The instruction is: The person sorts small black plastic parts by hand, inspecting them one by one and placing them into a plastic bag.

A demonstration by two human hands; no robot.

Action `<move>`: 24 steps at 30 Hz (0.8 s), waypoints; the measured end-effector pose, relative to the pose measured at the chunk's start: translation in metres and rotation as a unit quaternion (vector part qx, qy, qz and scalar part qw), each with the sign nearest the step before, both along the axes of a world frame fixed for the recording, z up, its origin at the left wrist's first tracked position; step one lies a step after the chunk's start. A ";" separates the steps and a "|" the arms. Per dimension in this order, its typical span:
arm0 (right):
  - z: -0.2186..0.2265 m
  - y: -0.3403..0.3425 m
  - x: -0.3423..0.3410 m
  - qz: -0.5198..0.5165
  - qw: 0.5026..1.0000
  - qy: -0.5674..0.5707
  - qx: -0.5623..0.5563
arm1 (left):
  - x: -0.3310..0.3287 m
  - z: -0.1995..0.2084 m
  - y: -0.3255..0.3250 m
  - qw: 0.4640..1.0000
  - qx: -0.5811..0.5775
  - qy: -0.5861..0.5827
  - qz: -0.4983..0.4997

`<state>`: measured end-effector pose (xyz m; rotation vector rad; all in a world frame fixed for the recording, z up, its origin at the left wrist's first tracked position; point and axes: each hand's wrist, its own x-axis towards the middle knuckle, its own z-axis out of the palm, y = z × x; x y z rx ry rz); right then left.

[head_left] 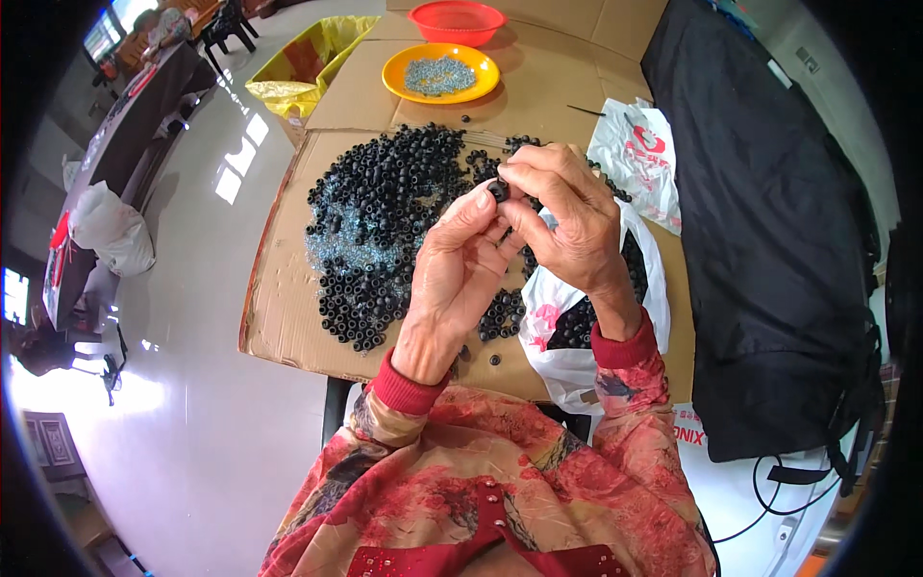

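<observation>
In front of me both hands meet over the cardboard-topped table. My left hand pinches a small black ring-shaped piece between thumb and fingers. Closed in a pinch right beside it, my right hand brings its fingertips up to the piece; whatever lies between them is too small to make out. A large heap of black ring pieces spreads to the left of my hands. Small clear bluish pieces lie among the heap. Under my right wrist a white plastic bag holds more black pieces.
An orange-yellow plate with small bluish pieces stands at the far side, before a red basin. A yellow-lined bin is beyond the left edge. Another white bag and a black fabric cover are at right.
</observation>
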<state>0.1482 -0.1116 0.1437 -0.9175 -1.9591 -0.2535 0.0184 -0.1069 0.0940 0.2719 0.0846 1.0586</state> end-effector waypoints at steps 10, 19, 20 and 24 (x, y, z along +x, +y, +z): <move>-0.010 0.001 0.006 0.039 0.998 0.031 0.033 | 0.011 -0.008 -0.003 0.999 -0.007 -0.052 -0.008; -0.039 0.001 0.027 0.044 0.999 0.003 0.022 | 0.026 -0.027 -0.003 0.999 0.031 -0.028 -0.009; -0.048 -0.001 0.036 0.049 0.996 0.044 -0.054 | 0.030 -0.035 -0.002 1.000 0.020 0.020 -0.001; -0.066 -0.008 0.068 -0.009 0.997 0.037 -0.062 | 0.043 -0.048 0.006 0.991 0.015 0.130 0.005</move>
